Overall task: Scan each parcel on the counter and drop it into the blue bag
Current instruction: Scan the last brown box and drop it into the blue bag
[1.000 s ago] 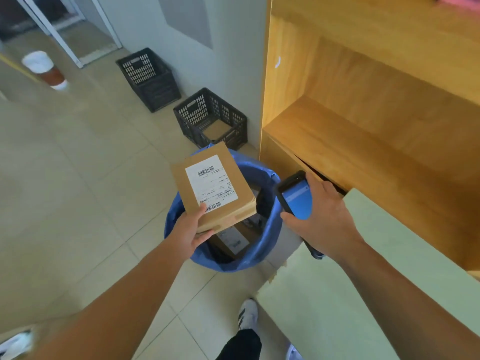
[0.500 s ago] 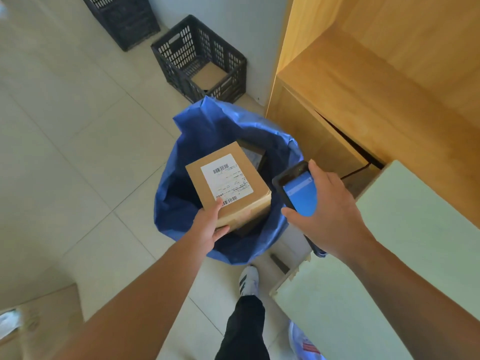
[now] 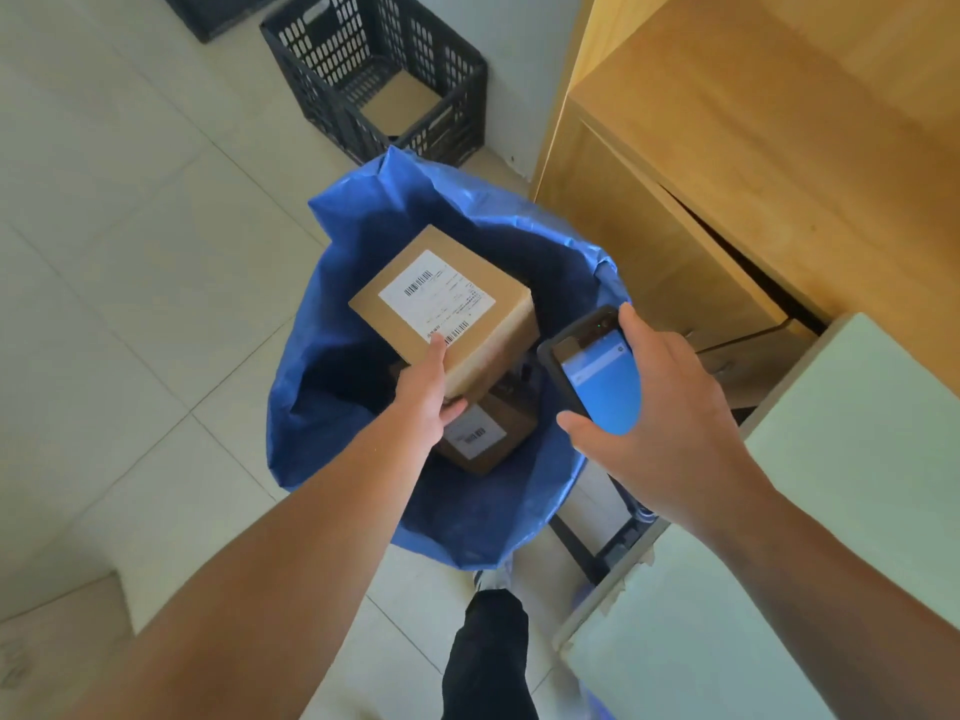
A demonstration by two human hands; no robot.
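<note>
1. I hold the brown box (image 3: 447, 309) over the open blue bag (image 3: 332, 366), my left hand (image 3: 428, 394) pinching its near edge.
2. My right hand (image 3: 660, 407) is wrapped around the scanner (image 3: 592, 376).
3. I think this is the drop step. Next I let go so the box lands on the small box (image 3: 480, 436) inside.

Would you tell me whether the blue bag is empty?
Not empty: another labelled parcel lies inside the blue bag, below the held box.
</note>
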